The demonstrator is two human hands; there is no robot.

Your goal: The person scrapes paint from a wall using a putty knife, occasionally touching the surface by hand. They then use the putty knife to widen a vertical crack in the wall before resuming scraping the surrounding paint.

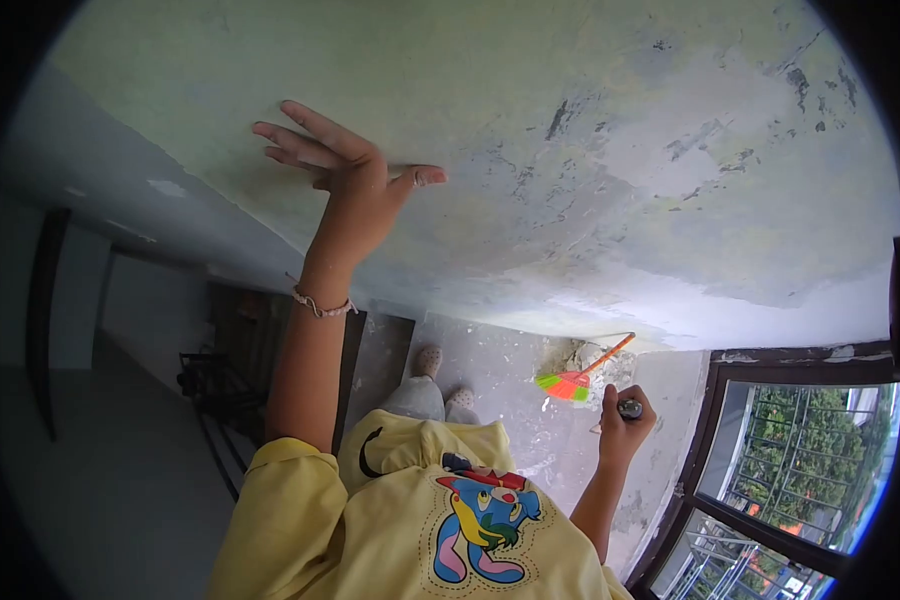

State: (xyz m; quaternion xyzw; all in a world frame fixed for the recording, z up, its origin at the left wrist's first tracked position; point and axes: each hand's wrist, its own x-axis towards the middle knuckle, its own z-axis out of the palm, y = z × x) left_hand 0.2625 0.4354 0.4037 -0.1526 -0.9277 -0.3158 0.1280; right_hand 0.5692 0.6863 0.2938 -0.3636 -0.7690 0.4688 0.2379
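Observation:
My left hand lies against the pale green wall, fingers spread and thumb stretched out to the right, holding nothing. A bracelet circles that wrist. Lower on the right, my right hand is wrapped round a tool with a dark handle; its rounded end points up at me, and the fist hides most of the rest. Dark scuffs and pale bare patches mark the wall to the right of my left hand.
An orange and green broom leans in the corner beyond my right hand. At right is a dark-framed window with bars outside. Pale splashes dot the floor around my feet. Dark furniture stands at left.

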